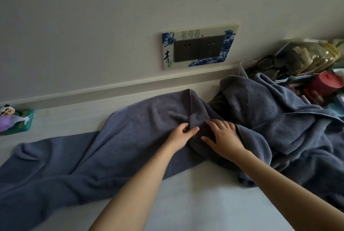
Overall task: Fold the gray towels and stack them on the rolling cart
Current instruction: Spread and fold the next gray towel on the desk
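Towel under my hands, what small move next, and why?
Probably lift the pinched fold and draw the towel leftward clear of the pile: left hand pinches it, right hand rests flat, and it lies bunched and overlapped.

Towel [74, 156] runs off the left and bottom edges, and the heap [279, 119] spills past the right edge. Left hand [183, 134] has fingertips buried in a fold; the basket [247, 67] contents are a blur.
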Action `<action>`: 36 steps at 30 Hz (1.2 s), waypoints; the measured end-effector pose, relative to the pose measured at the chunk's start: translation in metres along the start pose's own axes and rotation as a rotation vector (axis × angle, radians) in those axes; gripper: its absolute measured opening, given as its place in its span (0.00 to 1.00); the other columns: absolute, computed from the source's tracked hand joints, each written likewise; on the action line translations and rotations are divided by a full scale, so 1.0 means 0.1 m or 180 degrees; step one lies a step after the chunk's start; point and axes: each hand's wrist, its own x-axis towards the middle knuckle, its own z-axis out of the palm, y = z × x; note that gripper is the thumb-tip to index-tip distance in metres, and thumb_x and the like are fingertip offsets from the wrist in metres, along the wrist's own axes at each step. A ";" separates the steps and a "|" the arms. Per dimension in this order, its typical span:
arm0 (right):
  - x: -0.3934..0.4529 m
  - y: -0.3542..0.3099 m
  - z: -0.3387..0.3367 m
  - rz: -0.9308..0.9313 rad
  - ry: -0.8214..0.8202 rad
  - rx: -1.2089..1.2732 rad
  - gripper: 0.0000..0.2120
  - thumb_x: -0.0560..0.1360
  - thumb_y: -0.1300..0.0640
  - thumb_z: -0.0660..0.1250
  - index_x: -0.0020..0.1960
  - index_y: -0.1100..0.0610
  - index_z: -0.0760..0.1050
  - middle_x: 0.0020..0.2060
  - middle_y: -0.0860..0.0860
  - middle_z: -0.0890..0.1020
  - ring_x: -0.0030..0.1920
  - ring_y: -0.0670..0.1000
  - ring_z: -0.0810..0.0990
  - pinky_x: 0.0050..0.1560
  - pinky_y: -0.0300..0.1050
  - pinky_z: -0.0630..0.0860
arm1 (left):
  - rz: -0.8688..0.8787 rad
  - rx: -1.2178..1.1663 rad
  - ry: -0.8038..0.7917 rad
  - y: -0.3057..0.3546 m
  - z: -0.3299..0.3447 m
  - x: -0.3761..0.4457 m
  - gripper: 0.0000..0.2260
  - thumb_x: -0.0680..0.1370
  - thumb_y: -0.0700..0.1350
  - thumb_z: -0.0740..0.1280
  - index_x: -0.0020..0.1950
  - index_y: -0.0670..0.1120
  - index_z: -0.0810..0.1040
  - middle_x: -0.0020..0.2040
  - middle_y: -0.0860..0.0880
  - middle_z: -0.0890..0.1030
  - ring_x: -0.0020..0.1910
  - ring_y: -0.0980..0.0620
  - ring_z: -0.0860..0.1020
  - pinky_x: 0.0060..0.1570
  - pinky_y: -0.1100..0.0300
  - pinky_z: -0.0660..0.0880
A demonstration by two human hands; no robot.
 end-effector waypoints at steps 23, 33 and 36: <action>-1.11 -0.29 -0.56 0.0947 0.1622 0.1214 0.10 0.74 0.51 0.63 0.43 0.58 0.74 0.36 0.51 0.79 0.39 0.54 0.77 0.42 0.39 0.65 | 0.0607 -0.2345 0.0967 1.02 -0.97 -0.30 0.20 0.77 0.53 0.64 0.64 0.43 0.71 0.60 0.41 0.78 0.54 0.43 0.79 0.52 0.47 0.78; -1.79 -0.79 -1.50 0.0773 0.1480 0.5010 0.06 0.70 0.58 0.67 0.44 0.58 0.81 0.38 0.51 0.82 0.40 0.46 0.80 0.43 0.38 0.78 | 0.1219 -0.2386 0.0536 1.88 -0.69 -0.59 0.19 0.74 0.53 0.68 0.60 0.43 0.75 0.58 0.41 0.80 0.54 0.43 0.80 0.56 0.46 0.77; -1.92 -0.61 -1.73 0.0777 0.1840 0.5743 0.06 0.63 0.56 0.70 0.30 0.57 0.82 0.26 0.49 0.80 0.28 0.43 0.79 0.30 0.33 0.75 | 0.1564 -0.2175 0.0439 2.22 -0.41 -0.60 0.17 0.73 0.53 0.68 0.56 0.45 0.76 0.57 0.42 0.80 0.55 0.44 0.79 0.58 0.46 0.76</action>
